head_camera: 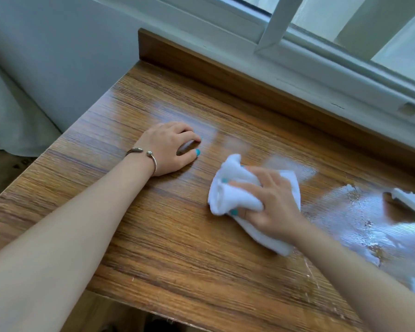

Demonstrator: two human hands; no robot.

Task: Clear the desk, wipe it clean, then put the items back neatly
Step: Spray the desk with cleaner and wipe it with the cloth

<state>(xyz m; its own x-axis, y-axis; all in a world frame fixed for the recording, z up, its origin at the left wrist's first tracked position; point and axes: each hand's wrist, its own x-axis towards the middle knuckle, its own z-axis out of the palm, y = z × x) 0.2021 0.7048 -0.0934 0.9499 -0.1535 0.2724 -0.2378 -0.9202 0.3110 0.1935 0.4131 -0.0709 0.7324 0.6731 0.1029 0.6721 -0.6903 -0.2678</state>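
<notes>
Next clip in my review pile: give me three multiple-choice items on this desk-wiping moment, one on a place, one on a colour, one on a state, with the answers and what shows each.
1. Where is the white cloth?
A. On the window sill
B. On the desk under the right hand
C. Hanging off the desk's left edge

2. What colour are the fingernails?
A. Red
B. Unpainted
C. Turquoise

3. How does the desk look to the right of the cloth?
A. Wet and shiny
B. Covered with books
C. Dry and dusty

Answers:
1 B, the right hand holds the cloth bunched against the wood.
2 C, turquoise polish shows on the left hand.
3 A, a glossy wet film reflects the window light.
</notes>
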